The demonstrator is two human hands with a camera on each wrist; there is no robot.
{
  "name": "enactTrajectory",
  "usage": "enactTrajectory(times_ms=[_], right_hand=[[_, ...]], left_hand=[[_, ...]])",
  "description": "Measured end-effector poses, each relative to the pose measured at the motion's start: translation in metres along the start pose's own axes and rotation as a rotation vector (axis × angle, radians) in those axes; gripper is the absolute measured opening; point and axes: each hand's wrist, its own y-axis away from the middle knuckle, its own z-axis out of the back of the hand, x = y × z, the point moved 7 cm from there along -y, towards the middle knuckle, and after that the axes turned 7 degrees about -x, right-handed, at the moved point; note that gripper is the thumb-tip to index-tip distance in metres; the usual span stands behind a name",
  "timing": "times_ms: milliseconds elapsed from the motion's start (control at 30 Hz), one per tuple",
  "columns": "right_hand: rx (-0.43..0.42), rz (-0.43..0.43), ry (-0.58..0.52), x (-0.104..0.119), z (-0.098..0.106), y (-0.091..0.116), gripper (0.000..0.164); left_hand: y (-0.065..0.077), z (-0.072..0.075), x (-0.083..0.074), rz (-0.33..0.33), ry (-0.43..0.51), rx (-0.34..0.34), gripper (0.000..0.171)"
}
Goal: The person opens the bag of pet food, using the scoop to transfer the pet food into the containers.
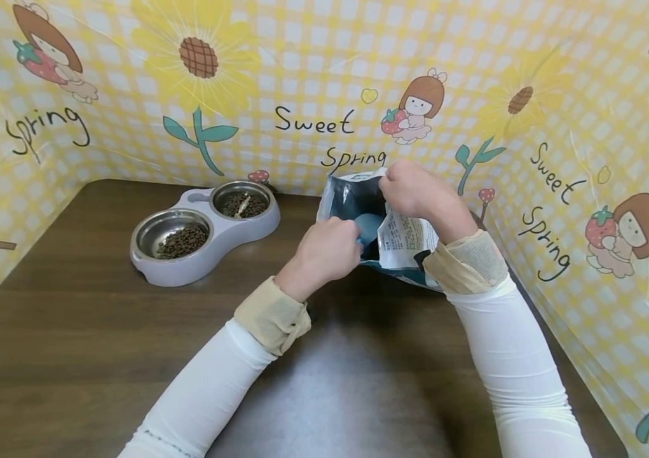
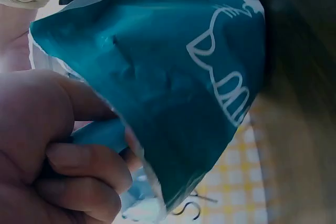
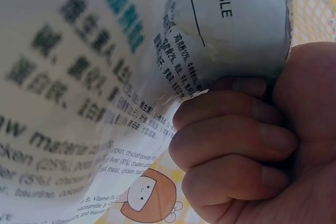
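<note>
A teal and white pet food bag [image 1: 407, 238] stands at the back right of the table, its top open toward me. My right hand [image 1: 421, 194] pinches the bag's right rim; in the right wrist view its fingers [image 3: 231, 145] curl against the printed side panel. At the mouth, my left hand [image 1: 330, 251] grips a blue scoop [image 1: 368, 227], whose rounded part shows inside the bag. The left wrist view has the scoop's handle [image 2: 102, 134] between curled fingers, beside the teal panel [image 2: 157, 77]. The bag's bottom contents are hidden.
Left of the bag sits a pale lilac double feeder [image 1: 231, 230]. Brown kibble [image 1: 184, 242] lies in its near steel bowl, and the far bowl [image 1: 242, 200] holds kibble with a light stick-like piece on top. A patterned yellow cloth [image 1: 313, 76] walls in the brown table [image 1: 72, 356].
</note>
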Motion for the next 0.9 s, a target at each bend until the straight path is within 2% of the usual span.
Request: enactTrajectory(times_ms=[67, 233, 367, 500, 633, 733, 900], right_hand=[[0.002, 0.005, 0.0, 0.001, -0.001, 0.0, 0.037], [0.011, 0.0, -0.001, 0.0, -0.002, 0.0, 0.038], [0.022, -0.013, -0.006, -0.001, -0.002, 0.0, 0.039], [0.028, -0.018, -0.013, -0.001, -0.002, 0.0, 0.039], [0.025, -0.011, -0.018, 0.0, -0.002, 0.001, 0.04], [0.025, -0.012, -0.016, 0.0, -0.002, 0.0, 0.039], [0.031, -0.019, -0.008, -0.001, -0.002, 0.0, 0.039]], left_hand=[[-0.002, -0.004, 0.003, 0.022, 0.049, 0.025, 0.034], [-0.006, -0.012, 0.013, 0.129, 0.237, 0.122, 0.043], [-0.005, -0.017, 0.02, 0.208, 0.369, 0.198, 0.047], [-0.003, -0.021, 0.025, 0.296, 0.533, 0.246, 0.05], [-0.002, -0.026, 0.033, 0.417, 0.685, 0.28, 0.045], [-0.001, -0.031, 0.04, 0.499, 0.757, 0.305, 0.038], [0.0, -0.036, 0.046, 0.549, 0.886, 0.372, 0.034]])
